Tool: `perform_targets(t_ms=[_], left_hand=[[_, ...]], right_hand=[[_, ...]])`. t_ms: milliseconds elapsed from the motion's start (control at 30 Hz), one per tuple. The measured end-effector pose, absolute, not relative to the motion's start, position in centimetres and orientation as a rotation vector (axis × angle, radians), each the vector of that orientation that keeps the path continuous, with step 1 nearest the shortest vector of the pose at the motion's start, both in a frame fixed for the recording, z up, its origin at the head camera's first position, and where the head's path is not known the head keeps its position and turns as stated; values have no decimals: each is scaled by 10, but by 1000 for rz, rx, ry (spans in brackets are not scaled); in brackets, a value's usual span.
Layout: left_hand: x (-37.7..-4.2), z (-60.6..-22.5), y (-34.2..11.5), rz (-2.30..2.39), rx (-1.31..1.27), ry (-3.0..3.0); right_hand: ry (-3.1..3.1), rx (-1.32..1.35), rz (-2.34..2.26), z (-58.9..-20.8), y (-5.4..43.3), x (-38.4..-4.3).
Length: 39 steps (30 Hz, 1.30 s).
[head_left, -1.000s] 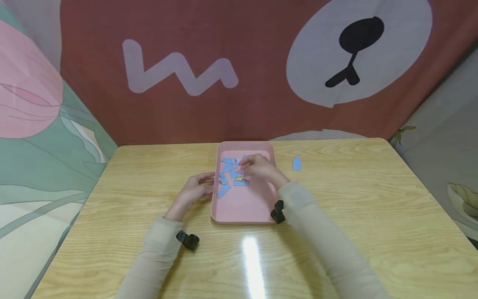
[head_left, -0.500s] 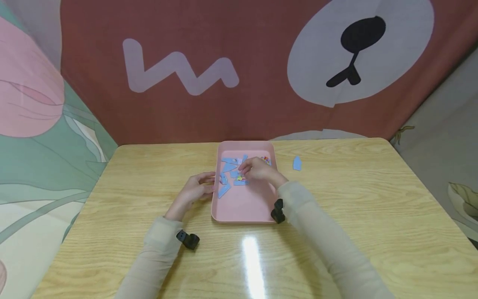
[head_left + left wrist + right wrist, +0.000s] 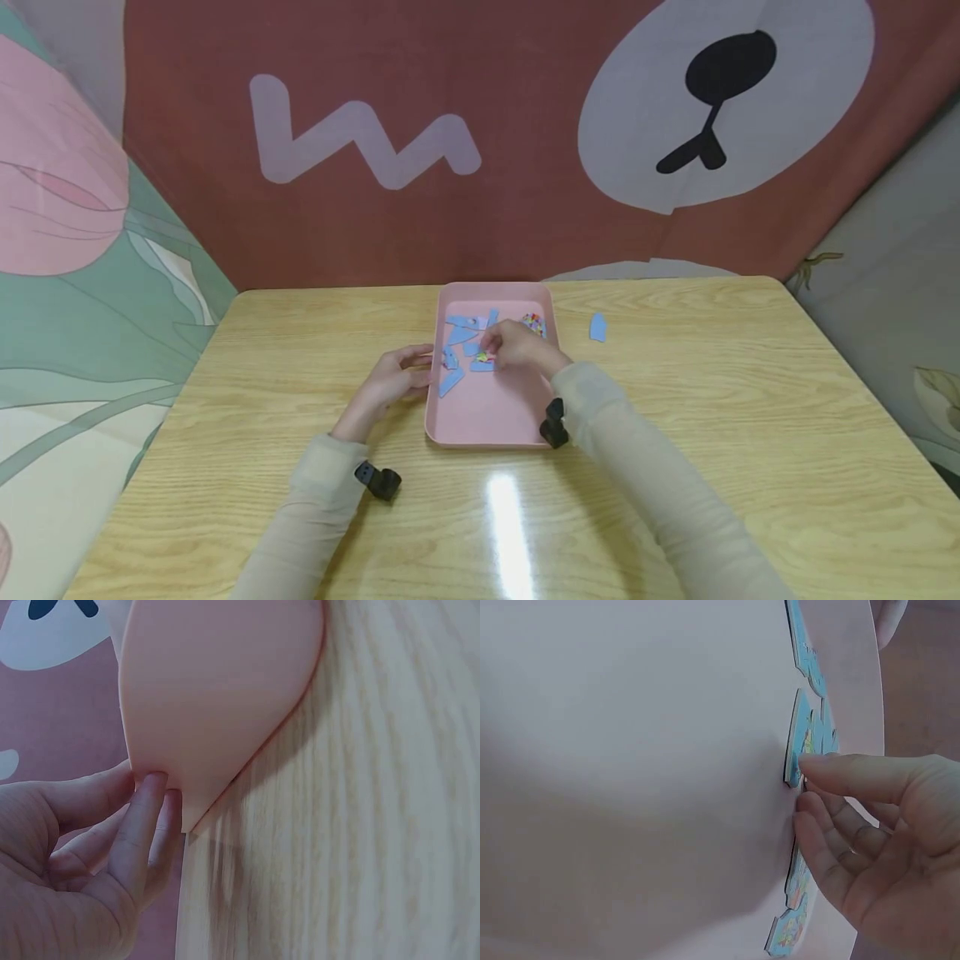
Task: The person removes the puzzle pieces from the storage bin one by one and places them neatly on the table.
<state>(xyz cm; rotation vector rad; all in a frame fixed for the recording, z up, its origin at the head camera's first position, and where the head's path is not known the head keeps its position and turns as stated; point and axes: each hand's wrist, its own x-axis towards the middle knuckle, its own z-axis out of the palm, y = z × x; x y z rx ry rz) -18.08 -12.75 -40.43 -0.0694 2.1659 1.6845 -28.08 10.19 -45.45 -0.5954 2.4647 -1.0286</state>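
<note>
In the head view several blue puzzle pieces (image 3: 462, 335) lie in the left part of a pink tray (image 3: 491, 421). My right hand (image 3: 517, 343) is over them, thumb and fingers closed down on a puzzle piece (image 3: 798, 750) with a yellow print; its fingers partly cover it. In the right wrist view another piece (image 3: 798, 874) lies below those fingertips. My left hand (image 3: 390, 382) touches the outside of the tray's left wall, and the left wrist view has its fingertips (image 3: 155, 780) on that wall near the rim.
A blue piece (image 3: 597, 327) lies on the wooden table (image 3: 712, 400) right of the tray. A multicoloured piece (image 3: 534, 323) is by the tray's right wall, partly behind my right hand. A brown printed cloth (image 3: 525, 208) stands behind the table.
My right hand has shifted slightly toward the near side and its fingers have closed in. The multicoloured piece behind it now shows more. My left hand stays against the tray.
</note>
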Motion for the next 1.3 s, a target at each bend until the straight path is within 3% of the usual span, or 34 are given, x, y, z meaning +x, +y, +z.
perform_targets(t_ms=[67, 300, 900, 1300], left_hand=[[-181, -404, -127, 1683, -67, 2166], [-180, -403, -127, 1691, -58, 2167], [-181, -402, -127, 1710, -62, 2137], [-180, -403, -127, 1709, -68, 2139]], right_hand=[[2476, -573, -1010, -456, 102, -283], [2525, -463, -844, -392, 89, -238], [2535, -492, -716, -382, 86, -232], [2452, -466, -921, -372, 92, -234]])
